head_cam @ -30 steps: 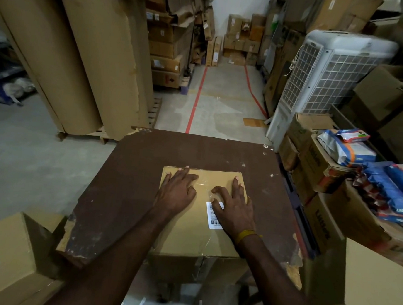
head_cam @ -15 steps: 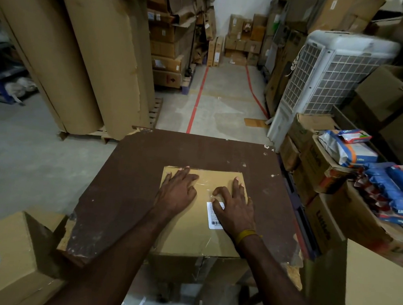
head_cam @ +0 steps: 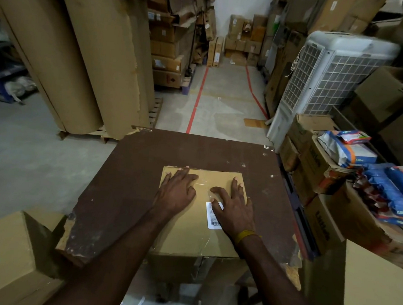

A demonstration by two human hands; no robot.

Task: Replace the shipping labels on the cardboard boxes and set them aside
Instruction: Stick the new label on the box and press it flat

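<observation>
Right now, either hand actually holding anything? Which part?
Nothing is held. The left hand and right hand lie flat, fingers straight, on top of the cardboard box; the right one partly covers the white label.

Both hands flat, palms down.
Left hand and right hand: forearms extended forward, fingers straight and slightly spread, thumbs angled inward toward each other; yellow band on right wrist.

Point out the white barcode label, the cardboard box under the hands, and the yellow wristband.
white barcode label [head_cam: 212, 215], head view, its uncovered left strip.
cardboard box [head_cam: 186, 236], head view, bare top face.
yellow wristband [head_cam: 246, 234], head view, band across the right wrist.
</observation>
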